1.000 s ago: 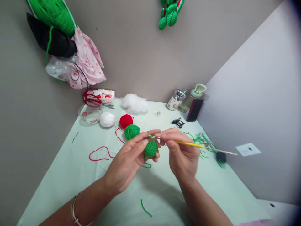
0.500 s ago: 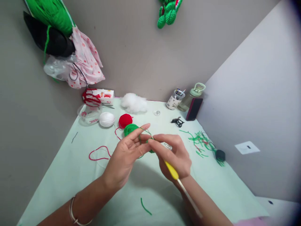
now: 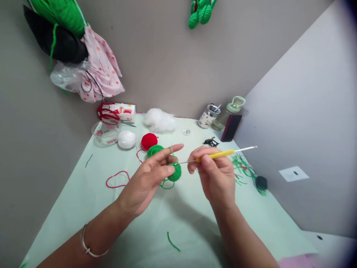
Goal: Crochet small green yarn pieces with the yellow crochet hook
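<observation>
Between thumb and fingers my left hand (image 3: 145, 180) pinches a small round green crochet piece (image 3: 174, 173). Green yarn loops over its outstretched index finger. My right hand (image 3: 216, 173) grips a crochet hook (image 3: 216, 155) by its yellow handle, held nearly level. The hook's thin metal end reaches left to the top of the crochet piece; its other metal end sticks out to the right. Just behind my left hand lies a green yarn ball (image 3: 154, 150), partly hidden by the fingers. A loop of green yarn hangs beneath the piece.
A red yarn ball (image 3: 149, 141), a white yarn ball (image 3: 127, 139) and white stuffing (image 3: 159, 120) lie farther back. Green yarn scraps (image 3: 242, 165) are at right, near a phone (image 3: 231, 127), a bottle (image 3: 225, 115) and a pen cup (image 3: 208, 117). Scissors (image 3: 128, 124) lie by a box.
My right hand has moved right and turned, swinging the hook from steeply slanted to nearly level. The green crochet piece, mostly hidden before, now shows beside my left thumb.
</observation>
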Motion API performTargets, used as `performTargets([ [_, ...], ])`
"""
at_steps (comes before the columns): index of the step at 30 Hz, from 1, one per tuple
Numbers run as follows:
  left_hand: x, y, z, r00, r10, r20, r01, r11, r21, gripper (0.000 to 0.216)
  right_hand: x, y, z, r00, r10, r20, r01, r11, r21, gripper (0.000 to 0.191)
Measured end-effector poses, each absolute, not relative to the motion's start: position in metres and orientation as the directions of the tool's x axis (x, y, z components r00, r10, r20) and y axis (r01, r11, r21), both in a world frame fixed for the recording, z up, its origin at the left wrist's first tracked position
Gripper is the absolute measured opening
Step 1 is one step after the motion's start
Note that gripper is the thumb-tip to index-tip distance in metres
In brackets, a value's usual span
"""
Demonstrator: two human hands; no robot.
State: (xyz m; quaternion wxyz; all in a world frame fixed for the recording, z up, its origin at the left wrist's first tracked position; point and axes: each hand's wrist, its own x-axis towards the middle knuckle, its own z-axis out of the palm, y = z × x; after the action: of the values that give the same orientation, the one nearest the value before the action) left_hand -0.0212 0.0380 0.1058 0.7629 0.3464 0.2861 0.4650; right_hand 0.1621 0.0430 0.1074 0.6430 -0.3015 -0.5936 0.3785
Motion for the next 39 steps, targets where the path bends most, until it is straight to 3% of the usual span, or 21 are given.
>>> performTargets([
  [5,-0.017,0.036,0.104,0.312,0.946,-0.086,-0.494,0.239,0.836,0.049,0.15,0.037,0.099,-0.041,0.696,0.716,0.183,0.71,-0.68,0.016],
  [10,-0.012,0.037,0.098,0.256,0.959,-0.121,-0.542,0.247,0.803,0.043,0.151,0.035,0.092,-0.102,0.628,0.771,0.326,0.754,-0.571,0.021],
  [13,-0.008,0.036,0.094,0.245,0.954,-0.172,-0.558,0.284,0.78,0.036,0.153,0.033,0.086,-0.241,0.571,0.785,0.59,0.728,-0.348,0.024],
  [15,-0.007,0.037,0.093,0.28,0.939,-0.202,-0.553,0.33,0.765,0.026,0.155,0.032,0.084,-0.285,0.547,0.787,0.646,0.716,-0.264,0.025],
  [16,-0.008,0.039,0.094,0.299,0.93,-0.213,-0.554,0.35,0.755,0.022,0.155,0.033,0.084,-0.277,0.553,0.786,0.628,0.723,-0.288,0.024],
  [18,-0.01,0.043,0.096,0.323,0.917,-0.234,-0.562,0.385,0.732,0.018,0.158,0.036,0.087,-0.175,0.612,0.771,0.516,0.724,-0.457,0.019],
  [21,-0.013,0.046,0.1,0.349,0.909,-0.228,-0.567,0.399,0.72,0.026,0.163,0.042,0.095,0.009,0.76,0.649,0.208,0.634,-0.745,0.018],
  [23,-0.015,0.045,0.1,0.362,0.912,-0.191,-0.539,0.372,0.756,0.034,0.164,0.045,0.098,0.031,0.848,0.53,0.009,0.53,-0.848,0.025],
  [29,-0.016,0.04,0.096,0.207,0.971,-0.115,-0.485,0.204,0.85,0.045,0.155,0.045,0.091,0.048,0.878,0.475,-0.159,0.477,-0.865,0.011],
  [33,-0.016,0.041,0.098,0.269,0.955,-0.126,-0.499,0.25,0.83,0.05,0.155,0.046,0.089,0.035,0.893,0.449,-0.22,0.445,-0.868,0.01],
  [39,-0.018,0.042,0.104,0.296,0.939,-0.173,-0.509,0.309,0.804,0.051,0.159,0.046,0.094,0.063,0.864,0.5,-0.138,0.504,-0.853,0.01],
])
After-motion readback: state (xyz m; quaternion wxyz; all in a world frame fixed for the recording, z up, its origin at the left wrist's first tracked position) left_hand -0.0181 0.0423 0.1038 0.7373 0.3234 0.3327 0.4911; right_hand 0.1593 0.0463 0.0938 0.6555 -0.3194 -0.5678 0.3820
